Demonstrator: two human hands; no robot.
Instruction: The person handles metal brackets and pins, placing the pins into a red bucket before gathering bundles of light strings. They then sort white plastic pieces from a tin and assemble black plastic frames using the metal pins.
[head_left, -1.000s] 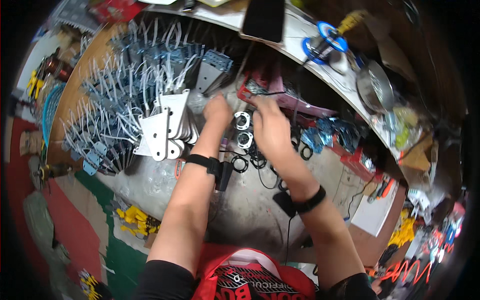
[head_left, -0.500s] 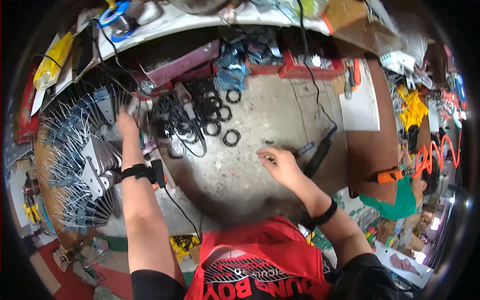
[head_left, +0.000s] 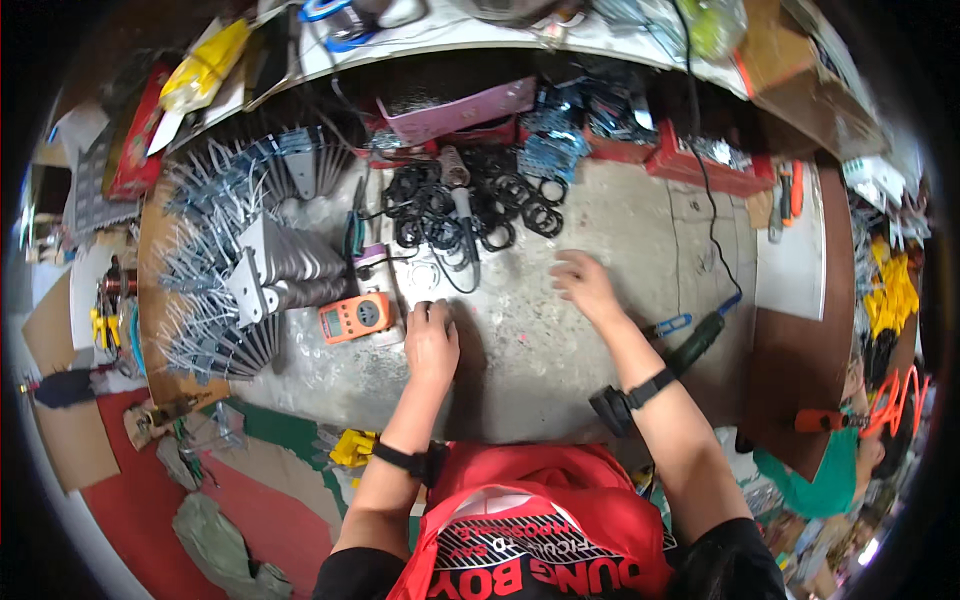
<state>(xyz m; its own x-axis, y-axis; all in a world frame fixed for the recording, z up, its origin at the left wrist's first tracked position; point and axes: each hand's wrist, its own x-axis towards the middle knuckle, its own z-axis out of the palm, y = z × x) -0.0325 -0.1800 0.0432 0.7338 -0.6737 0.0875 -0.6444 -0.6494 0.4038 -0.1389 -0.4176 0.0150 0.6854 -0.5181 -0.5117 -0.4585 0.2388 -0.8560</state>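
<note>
My left hand (head_left: pixel 432 345) is low over the grey worktop, fingers curled and close together. Its fingertips are turned down and hidden, so what they hold, if anything, does not show. Beside it lie an orange meter (head_left: pixel 357 318) with a small screen and a purple-and-white power strip (head_left: pixel 372 262). My right hand (head_left: pixel 588 288) hovers over the worktop with fingers bent and apart, empty. Beyond both hands, a heap of black rings (head_left: pixel 500 205) surrounds a corded grey-and-black tool (head_left: pixel 462 205). A dark corded tool (head_left: pixel 697 342) and a small blue item (head_left: pixel 672 325) lie beside my right forearm.
Grey metal plates (head_left: pixel 285 255) with bundled wires crowd the left. Green-handled pliers (head_left: pixel 354 232) lie near them. Red boxes (head_left: pixel 700 160) and a pink box (head_left: pixel 455 110) line the back under a white shelf (head_left: pixel 460 60). A person in green (head_left: pixel 815 480) is at the right.
My left hand has left the grey plates and come right and nearer to me, uncovering the orange meter. The view has shifted. My right hand's fingers are now more spread.
</note>
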